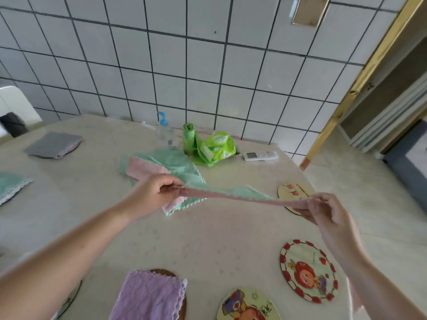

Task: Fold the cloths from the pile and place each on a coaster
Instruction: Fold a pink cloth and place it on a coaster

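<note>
head view, frame centre:
cloth [231, 197]: pink-and-green, stretched between both hands
left hand [154, 190]: pinches one end
right hand [323, 210]: pinches the other

A: Cloth [231, 197] stretched between the left hand [154, 190] and right hand [323, 210], up over the table [219, 245]!

B: Behind it the pile [161, 165]; further back, bottle [164, 132], bag roll [189, 139], wipes pack [217, 146], remote [260, 155] by the wall.

A: Right side: three bare coasters [308, 271]. Near edge and left side: folded cloths [150, 296] on coasters.
</note>
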`<move>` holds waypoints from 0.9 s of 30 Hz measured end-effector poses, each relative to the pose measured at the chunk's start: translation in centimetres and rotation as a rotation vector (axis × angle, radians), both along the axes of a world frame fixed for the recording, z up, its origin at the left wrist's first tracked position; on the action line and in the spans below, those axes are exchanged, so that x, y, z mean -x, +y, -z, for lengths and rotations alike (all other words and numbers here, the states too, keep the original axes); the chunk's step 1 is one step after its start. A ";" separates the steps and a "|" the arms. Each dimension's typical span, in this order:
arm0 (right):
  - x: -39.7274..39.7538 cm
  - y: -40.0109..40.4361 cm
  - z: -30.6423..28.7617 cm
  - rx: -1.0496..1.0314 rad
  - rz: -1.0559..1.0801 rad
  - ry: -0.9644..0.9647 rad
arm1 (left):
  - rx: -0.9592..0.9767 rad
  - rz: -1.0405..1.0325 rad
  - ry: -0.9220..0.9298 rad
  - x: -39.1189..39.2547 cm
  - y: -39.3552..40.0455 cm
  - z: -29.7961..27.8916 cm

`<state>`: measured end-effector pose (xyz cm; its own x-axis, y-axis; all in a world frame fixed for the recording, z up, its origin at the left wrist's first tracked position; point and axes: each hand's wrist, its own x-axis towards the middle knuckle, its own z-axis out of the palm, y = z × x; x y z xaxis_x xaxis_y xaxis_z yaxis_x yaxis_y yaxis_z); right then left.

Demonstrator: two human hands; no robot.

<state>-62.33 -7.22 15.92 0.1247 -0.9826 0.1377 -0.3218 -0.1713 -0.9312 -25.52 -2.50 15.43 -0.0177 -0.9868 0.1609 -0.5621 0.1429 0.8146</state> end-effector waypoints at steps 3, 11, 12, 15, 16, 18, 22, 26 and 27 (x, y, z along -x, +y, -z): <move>2.2 3.2 5.0 -0.156 -0.011 0.113 | -0.154 0.019 0.100 1.9 2.4 5.1; 5.7 9.8 12.2 -0.520 -0.015 0.226 | -0.374 0.027 -0.010 6.0 7.7 13.1; 5.9 9.9 12.5 -0.512 -0.014 0.256 | -0.388 0.037 -0.026 6.0 7.9 13.5; 6.0 8.9 12.8 -0.505 -0.008 0.332 | -0.415 0.000 -0.018 5.8 7.2 14.5; 5.8 8.2 13.1 -0.504 0.004 0.358 | -0.416 -0.023 -0.001 5.7 6.7 14.7; 5.1 6.6 13.7 -0.488 0.034 0.404 | -0.405 -0.084 0.038 5.8 5.2 15.1; 3.1 2.7 14.6 -0.511 0.108 0.423 | -0.391 -0.193 0.078 5.8 1.9 15.9; 1.5 0.1 15.6 -0.542 0.149 0.423 | -0.447 -0.262 0.103 5.3 -0.7 17.7; 1.3 -0.3 15.9 -0.547 0.156 0.429 | -0.468 -0.269 0.102 5.1 -1.1 18.2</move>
